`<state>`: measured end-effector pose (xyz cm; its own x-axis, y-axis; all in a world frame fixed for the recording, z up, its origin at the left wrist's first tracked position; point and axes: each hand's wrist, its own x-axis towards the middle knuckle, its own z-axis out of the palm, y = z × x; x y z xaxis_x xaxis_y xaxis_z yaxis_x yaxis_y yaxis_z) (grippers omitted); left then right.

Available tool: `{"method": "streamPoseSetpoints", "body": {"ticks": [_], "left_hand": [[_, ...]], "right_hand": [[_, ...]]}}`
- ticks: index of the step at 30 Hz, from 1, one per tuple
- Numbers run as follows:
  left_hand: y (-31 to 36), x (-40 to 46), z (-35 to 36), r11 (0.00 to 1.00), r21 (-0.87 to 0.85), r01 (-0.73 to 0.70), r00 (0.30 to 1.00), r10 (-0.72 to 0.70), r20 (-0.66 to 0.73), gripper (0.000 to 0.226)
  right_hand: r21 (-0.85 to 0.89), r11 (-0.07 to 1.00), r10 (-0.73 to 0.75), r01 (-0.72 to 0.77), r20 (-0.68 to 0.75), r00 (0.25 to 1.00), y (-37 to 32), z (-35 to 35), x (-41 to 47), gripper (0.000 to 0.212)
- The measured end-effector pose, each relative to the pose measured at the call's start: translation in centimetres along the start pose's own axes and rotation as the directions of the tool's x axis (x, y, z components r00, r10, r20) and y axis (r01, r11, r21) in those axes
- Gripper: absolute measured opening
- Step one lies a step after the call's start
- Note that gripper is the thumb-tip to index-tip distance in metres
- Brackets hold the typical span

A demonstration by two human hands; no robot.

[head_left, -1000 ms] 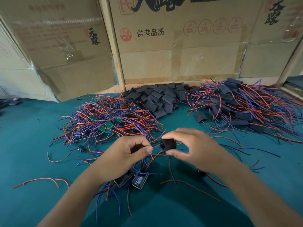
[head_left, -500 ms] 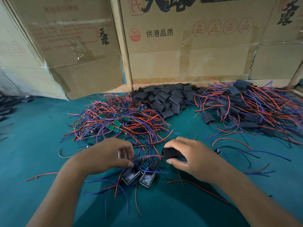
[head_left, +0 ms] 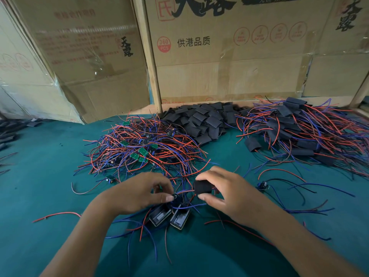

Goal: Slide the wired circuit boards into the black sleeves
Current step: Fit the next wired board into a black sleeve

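At the near edge of the green surface (head_left: 50, 176) | left hand (head_left: 137, 191) pinches a wired circuit board (head_left: 176, 197), mostly hidden | right hand (head_left: 223, 191) pinches a black sleeve (head_left: 202, 186) just right of it, long axis sideways, mouth toward the board, not yet touching | beyond: unsleeved boards (head_left: 142, 151), spare sleeves (head_left: 203, 121), finished pile (head_left: 299, 128).

Black sleeve (head_left: 202, 186), teal tabletop (head_left: 50, 196)
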<state>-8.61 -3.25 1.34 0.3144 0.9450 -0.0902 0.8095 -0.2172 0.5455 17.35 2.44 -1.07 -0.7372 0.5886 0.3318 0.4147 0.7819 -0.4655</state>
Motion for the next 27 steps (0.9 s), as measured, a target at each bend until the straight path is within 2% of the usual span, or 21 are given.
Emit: {"method": "streamPoseSetpoints", "body": {"ticks": [5, 9, 15, 18, 22, 27], "left_hand": [[0.2, 0.1, -0.1, 0.999, -0.039, -0.011, 1.0, 0.01, -0.021, 0.012], [0.6, -0.2, -0.4, 0.992, -0.123, -0.022, 0.994, 0.009, -0.106, 0.014], [2.4, 0.0, 0.2, 0.968, -0.235, -0.093, 0.986, 0.057, -0.156, 0.013], [3.3, 0.3, 1.0, 0.919, -0.373, -0.129, 0.985, 0.075, -0.156, 0.005], [3.9, 0.4, 1.3, 0.848, -0.514, -0.132, 0.985, 0.055, -0.162, 0.011], [4.0, 0.7, 1.7, 0.847, -0.517, -0.12, 0.981, 0.02, -0.195, 0.01]], "right_hand": [[-0.009, 1.0, 0.01, -0.011, -0.016, 1.0, 0.1, -0.2, -0.1, 0.027], [-0.041, 0.999, -0.017, 0.016, -0.025, 1.0, 0.2, -0.7, -0.1, 0.026], [-0.277, 0.955, -0.125, 0.106, -0.051, 0.991, -0.7, -1.0, 0.1, 0.032], [-0.215, 0.97, -0.139, 0.117, -0.092, 0.986, -1.3, -0.7, 0.0, 0.032], [-0.121, 0.982, -0.16, 0.145, -0.13, 0.979, -1.6, -0.6, -0.2, 0.031], [-0.086, 0.983, -0.172, 0.16, -0.148, 0.974, -1.7, -0.4, -0.2, 0.035]]}}
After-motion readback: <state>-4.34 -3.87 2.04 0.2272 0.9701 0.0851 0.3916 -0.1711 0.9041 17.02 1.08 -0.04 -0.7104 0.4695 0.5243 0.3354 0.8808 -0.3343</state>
